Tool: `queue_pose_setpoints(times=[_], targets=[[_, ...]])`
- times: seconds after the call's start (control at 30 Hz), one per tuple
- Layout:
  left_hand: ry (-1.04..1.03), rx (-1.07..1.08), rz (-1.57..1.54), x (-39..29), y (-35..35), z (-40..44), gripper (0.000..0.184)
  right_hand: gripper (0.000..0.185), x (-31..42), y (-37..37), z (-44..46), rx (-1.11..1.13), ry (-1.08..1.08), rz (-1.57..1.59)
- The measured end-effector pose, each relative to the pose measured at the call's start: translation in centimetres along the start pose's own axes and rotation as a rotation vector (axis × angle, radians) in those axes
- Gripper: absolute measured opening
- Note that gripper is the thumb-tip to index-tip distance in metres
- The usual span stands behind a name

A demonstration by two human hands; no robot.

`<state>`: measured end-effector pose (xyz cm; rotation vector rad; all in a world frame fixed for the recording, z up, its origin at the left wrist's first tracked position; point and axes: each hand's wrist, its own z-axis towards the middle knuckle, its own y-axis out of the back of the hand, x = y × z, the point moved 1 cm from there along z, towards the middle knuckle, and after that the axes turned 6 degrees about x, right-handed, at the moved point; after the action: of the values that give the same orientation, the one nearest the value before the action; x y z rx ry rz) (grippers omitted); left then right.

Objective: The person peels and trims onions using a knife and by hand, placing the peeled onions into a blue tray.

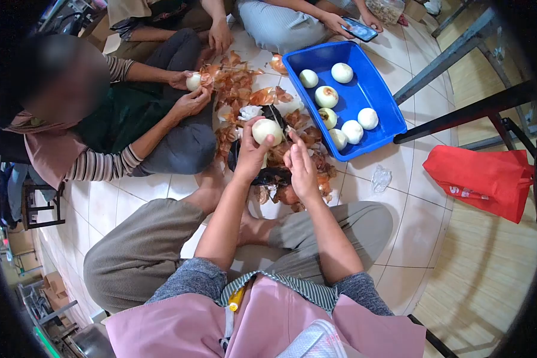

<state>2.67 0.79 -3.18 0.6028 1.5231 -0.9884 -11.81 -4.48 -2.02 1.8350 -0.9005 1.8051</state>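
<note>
My left hand [251, 156] is wrapped round a peeled white onion [267, 132] in front of me. Just to its right, my right hand [302, 169] is closed, fingers bent together, its fingertips near the onion; a thin, pale thing shows by them, too small to name. Below both hands lies a heap of brown onion skins [235, 83], mixed with black plastic. Several peeled onions [342, 73] sit in a blue plastic tub [380, 141] ahead on the right, some with brown patches.
On the left, a seated person in a striped sleeve [104, 165] holds another onion [193, 82] and peels its skin. Two more people sit at the back, one holding a phone [359, 30]. A red bag [478, 179] and metal frame legs [459, 116] stand right; crumpled clear plastic [381, 178] lies nearby.
</note>
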Motion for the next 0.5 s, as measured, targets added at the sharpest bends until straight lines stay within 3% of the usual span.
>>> queue_pose_setpoints(times=[0.13,0.3,0.5], targets=[[-0.04,0.161,-0.069,-0.9,-0.8,-0.1,0.064,0.049,1.2,0.0,-0.2,-0.038,0.036,-0.006],[-0.056,0.188,0.0,-1.5,-0.4,0.2,0.064,0.04,2.3,0.1,-0.2,-0.066,0.031,-0.149],[-0.037,0.165,-0.116,-2.4,1.0,0.7,0.056,0.04,0.1,1.3,0.6,-0.203,0.075,0.06]])
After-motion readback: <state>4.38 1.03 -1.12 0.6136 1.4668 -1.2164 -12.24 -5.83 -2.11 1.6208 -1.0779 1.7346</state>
